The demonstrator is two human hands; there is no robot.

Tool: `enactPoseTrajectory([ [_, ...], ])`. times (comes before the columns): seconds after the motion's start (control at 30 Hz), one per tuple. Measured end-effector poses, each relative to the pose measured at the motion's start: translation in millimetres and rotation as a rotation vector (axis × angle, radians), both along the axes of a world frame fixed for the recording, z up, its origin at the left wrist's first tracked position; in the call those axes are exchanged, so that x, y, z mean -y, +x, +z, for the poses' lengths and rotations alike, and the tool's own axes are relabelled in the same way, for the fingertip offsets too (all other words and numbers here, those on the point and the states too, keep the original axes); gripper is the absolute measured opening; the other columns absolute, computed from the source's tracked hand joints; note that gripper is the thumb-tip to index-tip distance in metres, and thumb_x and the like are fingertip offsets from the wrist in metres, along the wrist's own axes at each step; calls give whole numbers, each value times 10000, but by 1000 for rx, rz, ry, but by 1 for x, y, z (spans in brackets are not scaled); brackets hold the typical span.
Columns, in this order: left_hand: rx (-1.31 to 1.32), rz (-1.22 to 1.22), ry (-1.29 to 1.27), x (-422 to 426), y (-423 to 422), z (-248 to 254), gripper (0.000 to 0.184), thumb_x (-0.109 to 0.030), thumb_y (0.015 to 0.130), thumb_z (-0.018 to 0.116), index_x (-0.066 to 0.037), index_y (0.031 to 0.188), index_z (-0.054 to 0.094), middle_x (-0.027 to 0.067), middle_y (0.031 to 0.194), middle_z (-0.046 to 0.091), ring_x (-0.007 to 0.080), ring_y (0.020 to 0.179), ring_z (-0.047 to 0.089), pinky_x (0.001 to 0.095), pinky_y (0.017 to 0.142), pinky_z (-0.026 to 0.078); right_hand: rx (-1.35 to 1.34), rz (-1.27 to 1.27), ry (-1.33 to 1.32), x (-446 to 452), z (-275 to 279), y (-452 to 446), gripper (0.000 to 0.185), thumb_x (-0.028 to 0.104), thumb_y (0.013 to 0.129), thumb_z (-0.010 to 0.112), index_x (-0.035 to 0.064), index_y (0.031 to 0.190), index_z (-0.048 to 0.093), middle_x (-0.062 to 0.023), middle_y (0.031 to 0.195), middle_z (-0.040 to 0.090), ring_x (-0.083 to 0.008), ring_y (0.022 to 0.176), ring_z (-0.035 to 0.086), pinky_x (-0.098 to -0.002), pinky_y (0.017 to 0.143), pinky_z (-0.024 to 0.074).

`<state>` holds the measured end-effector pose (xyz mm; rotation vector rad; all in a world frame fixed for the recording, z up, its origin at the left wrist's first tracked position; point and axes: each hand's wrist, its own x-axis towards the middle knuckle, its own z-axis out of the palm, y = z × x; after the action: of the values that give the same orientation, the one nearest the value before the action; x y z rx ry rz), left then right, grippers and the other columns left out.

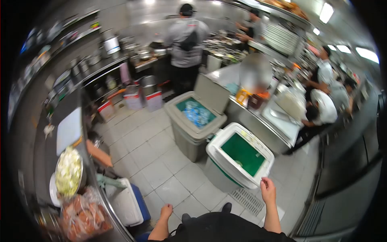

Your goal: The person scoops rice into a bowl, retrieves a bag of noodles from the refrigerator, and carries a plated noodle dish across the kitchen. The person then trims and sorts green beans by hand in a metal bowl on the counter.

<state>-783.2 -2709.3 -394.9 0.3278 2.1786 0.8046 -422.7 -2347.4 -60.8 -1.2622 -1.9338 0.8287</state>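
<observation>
On the pale tiled floor (137,143) beside a dark tabletop (42,133), a white, green-lined plastic bin (223,175) stands near a grey-beige bin (188,143), the half-curled right grip (264,181) at the white one's corner, the left grip (169,207) loosely closed near a blue-and-white cooler (129,205).

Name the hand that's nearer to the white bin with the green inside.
Right. The right hand is beside the white bin, at its near corner; the left hand is farther off, over the floor to the bin's left.
</observation>
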Motion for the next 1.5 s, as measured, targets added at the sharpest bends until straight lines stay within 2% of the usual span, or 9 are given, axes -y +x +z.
enactPoseTrajectory([
  [0.17, 20, 325, 732, -162, 16, 168, 178, -192, 970, 517, -32, 949, 592, 78, 801, 674, 161, 687, 655, 271, 579, 494, -55, -251, -32, -21, -2, 111, 246, 146, 909, 608, 2, 1107, 633, -89, 973, 670, -160, 867, 632, -302, 784, 512],
  [0.4, -119, -143, 1139, -380, 175, 397, 192, -155, 989, 509, -1, 1087, 569, 99, 908, 673, 153, 782, 639, 274, 715, 501, -178, -532, -98, -75, -71, 332, 229, 152, 913, 605, 1, 1081, 639, -77, 887, 672, -172, 808, 652, -294, 723, 516],
  [0.57, 12, -464, 1161, -523, 340, 479, 273, -146, 971, 553, 1, 1201, 551, 92, 1015, 667, 146, 894, 631, 270, 817, 494, -316, -531, -307, -107, -105, 465, 202, 151, 914, 575, 28, 1065, 624, -83, 883, 677, -139, 737, 651, -267, 613, 493],
  [0.7, -515, -733, 1180, -636, 399, 536, 276, -179, 944, 609, -31, 1178, 600, 49, 1040, 661, 116, 882, 606, 252, 788, 473, -295, -595, -473, -141, -156, 562, 180, 155, 908, 560, 43, 1037, 616, -85, 854, 670, -148, 688, 657, -266, 550, 503],
  [0.97, -944, -489, 1225, -871, 365, 699, 389, -331, 887, 675, -46, 1149, 637, 61, 974, 675, 128, 791, 595, 279, 740, 483, -294, -853, -913, -158, -282, 663, 176, 206, 893, 568, 61, 984, 608, -118, 817, 661, -234, 638, 668, -350, 518, 530],
  [1.03, -1204, -380, 1171, -925, 347, 733, 500, -440, 868, 663, -49, 1177, 623, 109, 1032, 681, 215, 887, 649, 332, 790, 495, -199, -810, -1033, -154, -330, 686, 235, 274, 892, 560, 52, 949, 611, -108, 799, 660, -239, 614, 670, -377, 436, 495],
  [1.1, -1506, -354, 1160, -986, 317, 761, 570, -489, 866, 654, -29, 1199, 605, 104, 1037, 675, 197, 872, 646, 328, 777, 502, 642, -319, -413, -123, -464, 738, 269, 321, 889, 556, 69, 813, 608, -101, 734, 641, -266, 561, 631, -439, 470, 496],
  [1.2, -1545, -385, 982, -1058, 298, 795, 593, -519, 855, 626, -74, 1245, 586, 135, 1139, 666, 314, 1039, 638, 401, 888, 488, 283, -538, -1047, -190, -426, 726, 273, 325, 889, 557, 71, 804, 606, -100, 728, 639, -267, 559, 627, -441, 473, 495],
  [1.5, -1851, -395, 429, -1253, 254, 821, 662, -423, 873, 622, -146, 1436, 409, 125, 1424, 486, 303, 1267, 504, 434, 1045, 425, 99, -530, -1091, -526, -373, 673, 287, 337, 889, 560, 75, 778, 598, -97, 711, 632, -268, 554, 615, -446, 484, 493],
])
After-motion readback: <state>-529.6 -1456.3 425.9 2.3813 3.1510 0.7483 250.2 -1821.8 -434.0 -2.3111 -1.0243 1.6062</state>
